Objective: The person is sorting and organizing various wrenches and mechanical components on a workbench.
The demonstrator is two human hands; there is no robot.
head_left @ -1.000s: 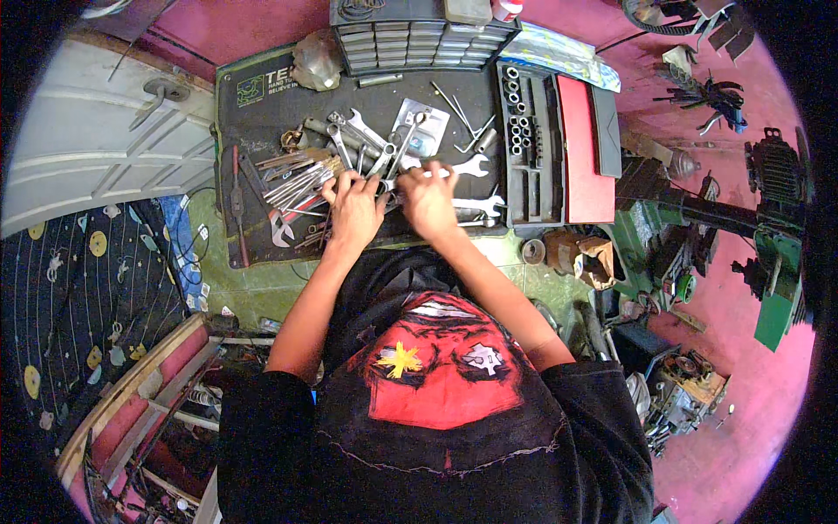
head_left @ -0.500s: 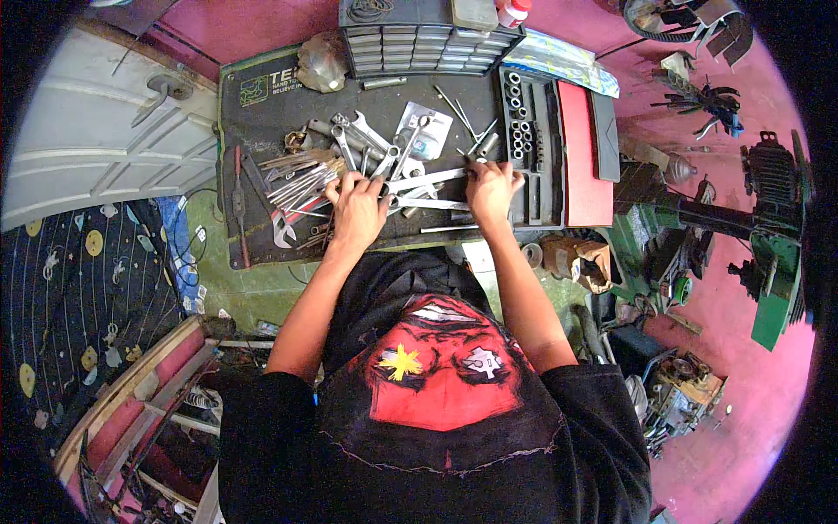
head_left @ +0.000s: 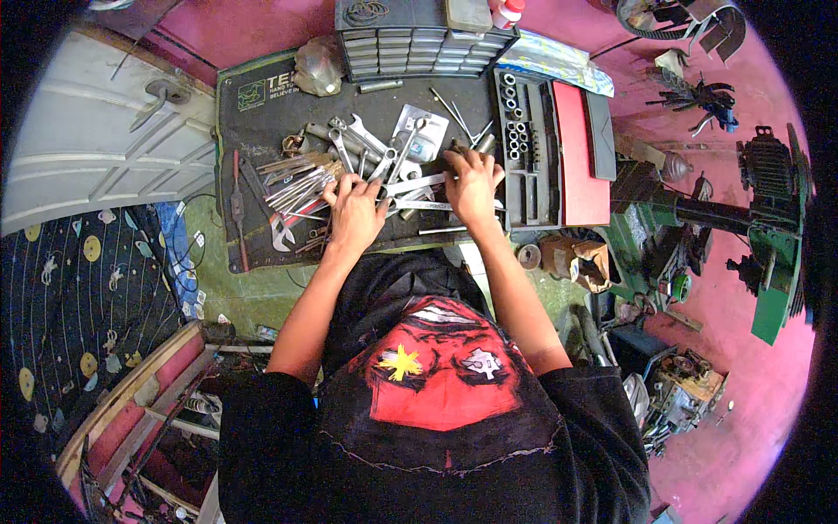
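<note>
My left hand (head_left: 355, 212) rests at the near side of a heap of steel wrenches, its fingers bent and spread over the tools. A combination wrench (head_left: 415, 184) runs from beside it toward my right hand (head_left: 472, 192). That hand is closed over the wrench's right end, and its fingertips are partly hidden, so what they grip cannot be made out. A second long wrench (head_left: 422, 205) lies nearer to me. Farther back in the heap, an open-ended wrench (head_left: 370, 137) slants beside a ring-ended wrench (head_left: 408, 150). A bundle of thin metal rods (head_left: 301, 179) lies left of my left hand.
A socket tray (head_left: 528, 196) with a red panel (head_left: 583, 157) stands at the right of the dark mat (head_left: 262, 131). Behind are a small-drawer cabinet (head_left: 423, 52) and a plastic bag (head_left: 319, 68). An adjustable wrench (head_left: 282, 234) lies front left. A green machine (head_left: 772, 297) stands far right.
My right hand has shifted left and slightly away from me, along the wrench. My left hand stays almost in place over the heap.
</note>
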